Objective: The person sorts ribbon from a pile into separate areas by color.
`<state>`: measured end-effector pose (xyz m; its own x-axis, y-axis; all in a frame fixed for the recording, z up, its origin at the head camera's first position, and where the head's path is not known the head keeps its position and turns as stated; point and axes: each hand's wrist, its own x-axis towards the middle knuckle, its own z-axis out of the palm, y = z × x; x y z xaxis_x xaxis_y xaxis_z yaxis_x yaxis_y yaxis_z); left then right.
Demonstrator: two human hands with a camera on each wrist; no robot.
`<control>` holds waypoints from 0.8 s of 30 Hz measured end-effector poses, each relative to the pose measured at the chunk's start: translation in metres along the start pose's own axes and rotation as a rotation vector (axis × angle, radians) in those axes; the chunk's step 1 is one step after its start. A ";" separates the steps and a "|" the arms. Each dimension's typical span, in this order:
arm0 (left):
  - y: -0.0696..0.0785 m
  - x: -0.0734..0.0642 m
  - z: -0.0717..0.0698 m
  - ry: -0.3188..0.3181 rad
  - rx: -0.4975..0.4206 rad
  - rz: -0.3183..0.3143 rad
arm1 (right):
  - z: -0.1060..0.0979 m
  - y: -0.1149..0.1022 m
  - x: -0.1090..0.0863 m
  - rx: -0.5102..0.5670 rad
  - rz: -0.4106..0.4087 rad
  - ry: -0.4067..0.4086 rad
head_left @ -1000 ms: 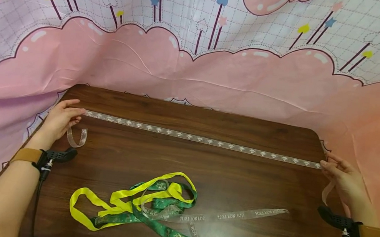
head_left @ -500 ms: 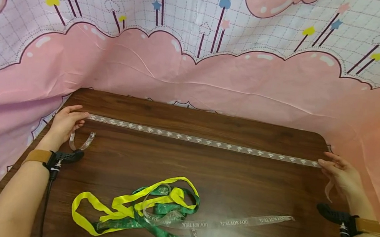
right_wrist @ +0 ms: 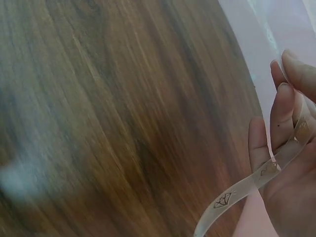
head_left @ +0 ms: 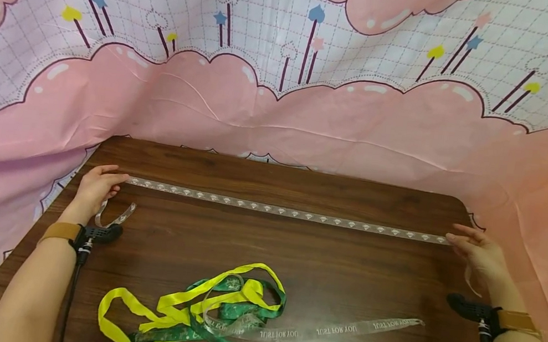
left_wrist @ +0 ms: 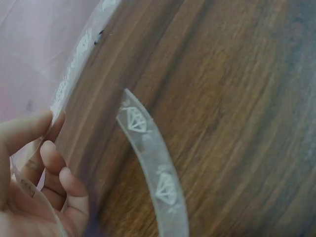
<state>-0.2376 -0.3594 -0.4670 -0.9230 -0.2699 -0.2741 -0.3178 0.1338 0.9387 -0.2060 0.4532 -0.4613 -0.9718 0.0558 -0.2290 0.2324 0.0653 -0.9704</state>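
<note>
Diamond-print ribbon [head_left: 267, 209] stretched beyond yellow ribbon [head_left: 175, 297]; pinched near ends by left hand [head_left: 95, 188] and right hand [head_left: 480, 258], loose tails hanging. Judged light, soft, possibly slippery; best taken flat, near each end.

The arms [head_left: 37, 280] reached forward, spread wide apart, the left hand [head_left: 97, 187] and the right hand [head_left: 479, 255] each held in a pinch.

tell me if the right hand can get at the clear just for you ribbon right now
Likely yes, if it lets go first: the right hand pinches the diamond-print ribbon. Nothing covers the free end of the JUST FOR YOU ribbon, which points toward that side.
</note>
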 end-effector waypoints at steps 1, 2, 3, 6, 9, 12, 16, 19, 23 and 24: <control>-0.001 0.001 0.001 0.011 0.024 0.003 | 0.002 0.002 0.001 0.037 -0.004 -0.003; -0.002 0.001 0.003 0.021 0.048 0.006 | 0.004 0.003 0.001 0.087 0.003 -0.003; -0.003 0.001 0.004 0.028 0.074 0.010 | 0.005 0.004 0.002 0.118 0.007 -0.007; -0.005 0.002 0.005 0.046 0.109 0.008 | 0.009 0.007 0.005 0.183 0.008 -0.020; -0.005 0.005 0.008 0.057 0.136 0.006 | 0.008 0.012 0.009 0.170 0.015 -0.004; -0.006 0.009 0.010 0.074 0.155 0.007 | 0.009 0.015 0.013 0.130 0.009 0.024; -0.007 0.012 0.014 0.102 0.167 0.004 | 0.010 0.018 0.015 0.090 -0.014 0.042; -0.006 0.012 0.015 0.115 0.179 0.001 | 0.013 0.019 0.016 0.041 -0.011 0.049; -0.007 0.009 0.015 0.123 0.207 0.004 | 0.015 0.020 0.020 -0.101 0.013 0.062; -0.007 0.008 0.015 0.125 0.215 0.006 | 0.015 0.020 0.021 -0.140 0.016 0.062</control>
<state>-0.2462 -0.3487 -0.4787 -0.8954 -0.3827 -0.2276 -0.3631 0.3318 0.8707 -0.2228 0.4405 -0.4870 -0.9647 0.1189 -0.2349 0.2551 0.2017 -0.9456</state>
